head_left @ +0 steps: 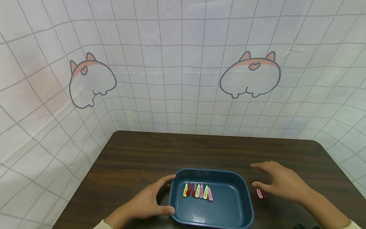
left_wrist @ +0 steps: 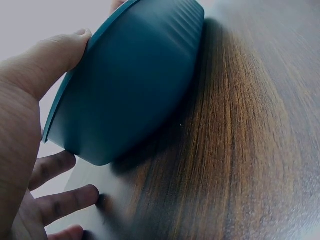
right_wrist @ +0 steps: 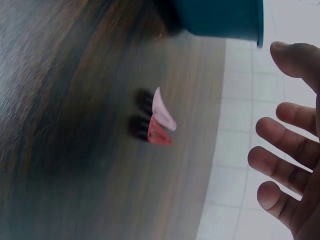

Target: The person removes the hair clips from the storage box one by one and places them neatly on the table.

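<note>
A dark teal plastic tray [head_left: 241,203] sits on the wooden table near its front edge, with several coloured hair clips [head_left: 198,190] lined up inside at the left. My left hand [head_left: 151,202] holds the tray's left wall, thumb at the near corner and fingers at the far corner; the left wrist view shows the thumb on the tray [left_wrist: 135,85] rim. My right hand [head_left: 278,183] hovers open to the right of the tray, just above a pink clip [head_left: 259,193] and a red clip [head_left: 263,194] lying on the table. The right wrist view shows the pink clip [right_wrist: 163,109] and the red clip [right_wrist: 158,135] untouched.
The dark wood table [head_left: 200,149] stretches back to a white grid-patterned cloth backdrop [head_left: 183,63] with cartoon prints, which also hangs along both sides. The table's front edge is close below the tray.
</note>
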`<action>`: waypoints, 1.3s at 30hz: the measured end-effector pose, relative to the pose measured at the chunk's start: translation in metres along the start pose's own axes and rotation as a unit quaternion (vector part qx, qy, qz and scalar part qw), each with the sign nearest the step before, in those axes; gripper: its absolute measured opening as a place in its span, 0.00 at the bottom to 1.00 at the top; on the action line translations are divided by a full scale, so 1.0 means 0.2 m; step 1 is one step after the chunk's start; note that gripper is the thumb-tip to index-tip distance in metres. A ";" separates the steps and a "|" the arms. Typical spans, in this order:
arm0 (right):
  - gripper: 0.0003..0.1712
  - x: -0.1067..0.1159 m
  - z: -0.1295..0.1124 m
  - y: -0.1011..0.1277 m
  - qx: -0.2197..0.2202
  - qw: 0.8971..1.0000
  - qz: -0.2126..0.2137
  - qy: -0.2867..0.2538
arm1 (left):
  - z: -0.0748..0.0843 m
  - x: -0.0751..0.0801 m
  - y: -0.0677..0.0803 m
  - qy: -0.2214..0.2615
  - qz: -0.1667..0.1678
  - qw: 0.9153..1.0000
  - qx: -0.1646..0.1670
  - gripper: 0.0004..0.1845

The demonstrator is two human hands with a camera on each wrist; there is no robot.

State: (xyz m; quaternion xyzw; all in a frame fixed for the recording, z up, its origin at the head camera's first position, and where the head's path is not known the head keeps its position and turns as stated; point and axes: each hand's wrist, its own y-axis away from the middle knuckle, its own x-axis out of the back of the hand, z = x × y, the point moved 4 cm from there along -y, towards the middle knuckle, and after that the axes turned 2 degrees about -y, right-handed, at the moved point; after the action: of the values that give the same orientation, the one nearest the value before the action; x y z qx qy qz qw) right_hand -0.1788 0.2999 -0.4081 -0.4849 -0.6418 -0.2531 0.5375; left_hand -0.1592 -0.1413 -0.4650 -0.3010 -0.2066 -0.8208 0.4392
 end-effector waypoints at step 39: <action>0.37 -0.09 -0.30 -0.14 0.077 0.996 -0.037 -0.008 | 0.00 0.00 0.01 0.004 0.003 1.000 -0.008 0.52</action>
State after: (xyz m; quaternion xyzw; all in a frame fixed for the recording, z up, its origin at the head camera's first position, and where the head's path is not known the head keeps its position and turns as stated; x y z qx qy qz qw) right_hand -0.1775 0.2319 -0.4012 -0.4205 -0.6811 -0.2183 0.5582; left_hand -0.1582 -0.1416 -0.4638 -0.3017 -0.1971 -0.8226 0.4399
